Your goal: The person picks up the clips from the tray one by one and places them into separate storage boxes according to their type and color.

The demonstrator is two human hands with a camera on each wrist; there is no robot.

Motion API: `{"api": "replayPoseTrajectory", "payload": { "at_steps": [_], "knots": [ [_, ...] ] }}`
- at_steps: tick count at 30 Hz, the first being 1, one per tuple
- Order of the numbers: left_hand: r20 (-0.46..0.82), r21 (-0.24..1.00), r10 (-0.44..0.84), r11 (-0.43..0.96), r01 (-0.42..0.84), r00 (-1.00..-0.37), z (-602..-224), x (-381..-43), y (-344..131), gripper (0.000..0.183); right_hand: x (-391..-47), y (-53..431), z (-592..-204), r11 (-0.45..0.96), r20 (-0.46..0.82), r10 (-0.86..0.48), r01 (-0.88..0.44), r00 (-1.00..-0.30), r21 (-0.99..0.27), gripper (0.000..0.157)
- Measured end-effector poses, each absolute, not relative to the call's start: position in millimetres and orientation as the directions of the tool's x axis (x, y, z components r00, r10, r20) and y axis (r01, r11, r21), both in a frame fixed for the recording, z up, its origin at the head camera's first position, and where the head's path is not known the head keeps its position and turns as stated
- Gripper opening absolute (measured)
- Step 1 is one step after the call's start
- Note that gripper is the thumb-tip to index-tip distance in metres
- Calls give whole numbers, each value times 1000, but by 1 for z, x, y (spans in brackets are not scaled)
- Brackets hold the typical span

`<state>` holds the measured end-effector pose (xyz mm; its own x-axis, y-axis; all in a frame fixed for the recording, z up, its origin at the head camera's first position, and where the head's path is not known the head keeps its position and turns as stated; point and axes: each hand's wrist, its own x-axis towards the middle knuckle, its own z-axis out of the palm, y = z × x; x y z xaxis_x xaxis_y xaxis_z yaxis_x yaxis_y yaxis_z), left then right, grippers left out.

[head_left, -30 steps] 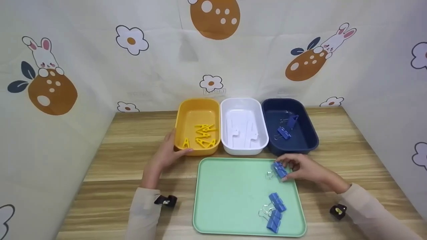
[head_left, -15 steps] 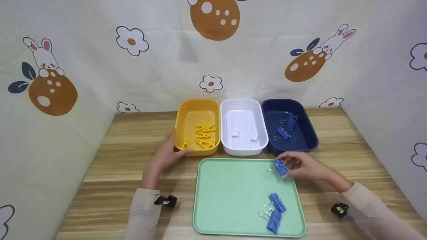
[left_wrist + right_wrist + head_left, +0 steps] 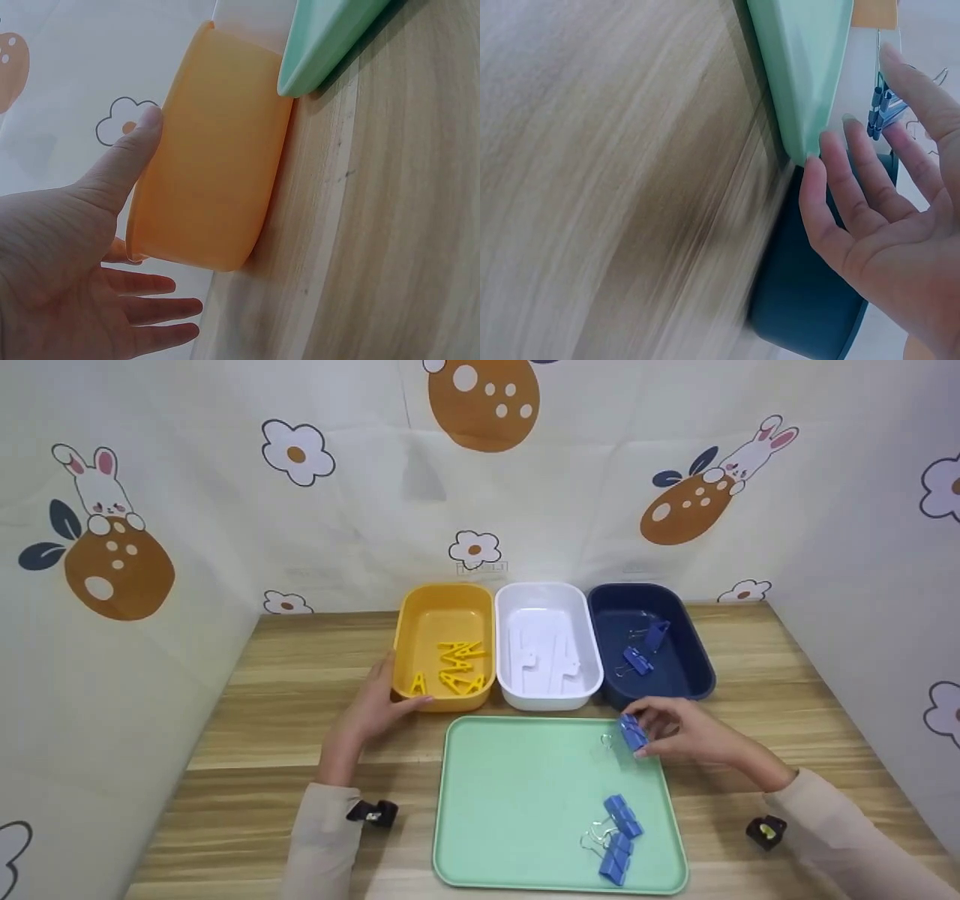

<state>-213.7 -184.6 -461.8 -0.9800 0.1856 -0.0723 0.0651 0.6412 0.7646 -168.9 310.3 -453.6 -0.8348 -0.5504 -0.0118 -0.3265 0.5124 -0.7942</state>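
Note:
In the head view my right hand (image 3: 686,731) pinches a blue binder clip (image 3: 634,733) between thumb and fingers. It is over the far right corner of the green tray (image 3: 525,802), just short of the dark blue bin (image 3: 679,675). The right wrist view shows the binder clip (image 3: 881,112) by the thumb, the other fingers loosely bent. Two more blue binder clips (image 3: 617,857) lie on the tray at the lower right. My left hand (image 3: 375,701) rests against the yellow bin (image 3: 442,607), its thumb on the rim; in the left wrist view several fingers (image 3: 161,309) stretch out straight.
Yellow clothespin-like clips (image 3: 456,664) lie in the yellow bin. Between the other bins, a white bin (image 3: 547,592) holds white pieces (image 3: 562,664). Two blue binder clips (image 3: 639,660) are inside the dark blue bin. Printed cloth walls surround the wooden table (image 3: 247,810).
My right hand has moved slightly away from me, towards the dark blue bin, carrying the binder clip. My left hand stays at the yellow bin.

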Motion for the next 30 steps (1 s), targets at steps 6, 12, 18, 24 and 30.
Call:
{"api": "replayPoseTrajectory", "payload": {
  "at_steps": [6,12,18,24,30],
  "knots": [
    [-64,774,188,629,71,-980,-462,-214,-184,105,-169,312,-449,482,9,-559,-334,-829,-810,51],
    [-54,780,199,620,83,-979,-461,-213,-184,106,-169,314,-444,464,48,-566,-367,-823,-806,52],
    [-63,773,195,629,76,-979,-462,-214,-184,106,-172,317,-435,457,77,-564,-387,-823,-801,51],
    [-63,769,196,635,77,-979,-462,-214,-184,107,-176,321,-427,457,102,-543,-395,-834,-797,51],
    [-51,774,199,627,87,-979,-462,-214,-184,107,-179,325,-418,472,121,-475,-369,-871,-801,53]
  ]
}}
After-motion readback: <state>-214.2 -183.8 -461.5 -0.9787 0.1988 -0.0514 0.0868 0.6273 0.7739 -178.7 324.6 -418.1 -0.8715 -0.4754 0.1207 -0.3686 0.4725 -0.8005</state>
